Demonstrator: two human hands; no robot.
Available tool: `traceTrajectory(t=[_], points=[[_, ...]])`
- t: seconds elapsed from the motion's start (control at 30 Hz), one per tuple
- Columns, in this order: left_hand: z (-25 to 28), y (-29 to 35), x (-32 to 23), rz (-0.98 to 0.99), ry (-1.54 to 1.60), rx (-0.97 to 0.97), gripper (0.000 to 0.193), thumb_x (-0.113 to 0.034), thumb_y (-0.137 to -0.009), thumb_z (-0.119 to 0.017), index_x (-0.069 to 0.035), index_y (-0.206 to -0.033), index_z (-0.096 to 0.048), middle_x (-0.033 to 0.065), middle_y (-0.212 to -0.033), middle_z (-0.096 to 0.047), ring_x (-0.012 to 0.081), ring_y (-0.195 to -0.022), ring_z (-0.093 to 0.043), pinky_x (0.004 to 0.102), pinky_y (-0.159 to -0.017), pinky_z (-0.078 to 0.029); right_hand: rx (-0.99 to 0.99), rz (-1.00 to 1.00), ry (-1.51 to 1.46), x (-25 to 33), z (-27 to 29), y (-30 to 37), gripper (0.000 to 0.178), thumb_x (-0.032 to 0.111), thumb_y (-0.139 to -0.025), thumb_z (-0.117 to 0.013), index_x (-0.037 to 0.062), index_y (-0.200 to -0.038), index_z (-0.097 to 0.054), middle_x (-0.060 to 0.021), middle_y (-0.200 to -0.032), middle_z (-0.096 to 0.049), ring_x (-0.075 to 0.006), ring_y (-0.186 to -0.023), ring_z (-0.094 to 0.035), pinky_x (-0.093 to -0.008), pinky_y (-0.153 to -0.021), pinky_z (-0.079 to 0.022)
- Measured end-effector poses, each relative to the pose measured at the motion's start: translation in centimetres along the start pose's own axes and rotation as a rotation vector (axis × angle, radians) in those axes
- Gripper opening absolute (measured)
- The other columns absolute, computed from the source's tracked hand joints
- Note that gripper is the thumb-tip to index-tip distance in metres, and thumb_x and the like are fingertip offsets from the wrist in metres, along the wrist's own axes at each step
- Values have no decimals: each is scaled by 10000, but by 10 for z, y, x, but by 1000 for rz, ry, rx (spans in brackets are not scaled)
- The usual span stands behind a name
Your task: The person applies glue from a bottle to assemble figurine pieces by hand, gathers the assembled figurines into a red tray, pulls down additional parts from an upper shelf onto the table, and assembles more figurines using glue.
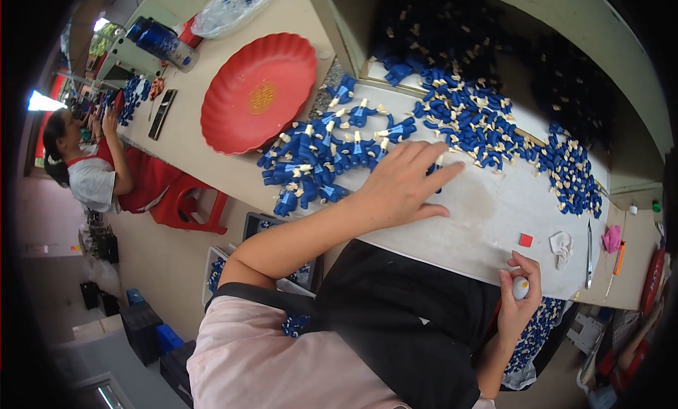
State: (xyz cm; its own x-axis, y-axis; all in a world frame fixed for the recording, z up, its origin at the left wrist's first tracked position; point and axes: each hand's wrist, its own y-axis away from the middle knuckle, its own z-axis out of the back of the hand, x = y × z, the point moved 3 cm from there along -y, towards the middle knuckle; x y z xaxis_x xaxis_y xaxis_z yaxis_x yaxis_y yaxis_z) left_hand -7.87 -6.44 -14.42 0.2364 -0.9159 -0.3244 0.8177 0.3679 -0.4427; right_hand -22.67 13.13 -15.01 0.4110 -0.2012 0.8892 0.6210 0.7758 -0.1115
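My left hand is stretched over the white work surface, palm down, with its fingers spread. A small blue piece with a cream end shows beside its fingers; how far they touch it is hidden. To the left of this hand lies a heap of blue figure parts with cream ends and light-blue patches. My right hand, at the near edge of the table, is closed round a small white rounded thing with a yellow spot. Most of that thing is hidden in the palm.
Many small blue arm-like pieces spread along the back. A red scalloped tray stands left. A red square, crumpled white tissue and tweezers lie right. Another person sits far left.
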Motion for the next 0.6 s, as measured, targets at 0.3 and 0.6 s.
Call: traceTrajectory(t=[0.3, 0.6], points=[[164, 115, 139, 749, -715, -630, 572, -297, -748, -600, -24, -1194, -369, 159, -1070, -475, 265, -1040, -400, 383, -868, -317, 104, 188, -258, -25, -11, -35, 209, 56, -739, -502, 9, -940, -468, -102, -959, -406, -180, -861, -444, -280, -805, -331], [175, 197, 223, 1346, 609, -641, 392, -52, -753, -457, -30, -1139, -396, 116, -951, -552, 205, -711, -594, 315, -577, -526, 74, 84, -100, -22, -35, -72, 372, 33, -751, -557, -19, -1104, -451, -107, -1090, -447, -165, -947, -433, -269, -836, -339]])
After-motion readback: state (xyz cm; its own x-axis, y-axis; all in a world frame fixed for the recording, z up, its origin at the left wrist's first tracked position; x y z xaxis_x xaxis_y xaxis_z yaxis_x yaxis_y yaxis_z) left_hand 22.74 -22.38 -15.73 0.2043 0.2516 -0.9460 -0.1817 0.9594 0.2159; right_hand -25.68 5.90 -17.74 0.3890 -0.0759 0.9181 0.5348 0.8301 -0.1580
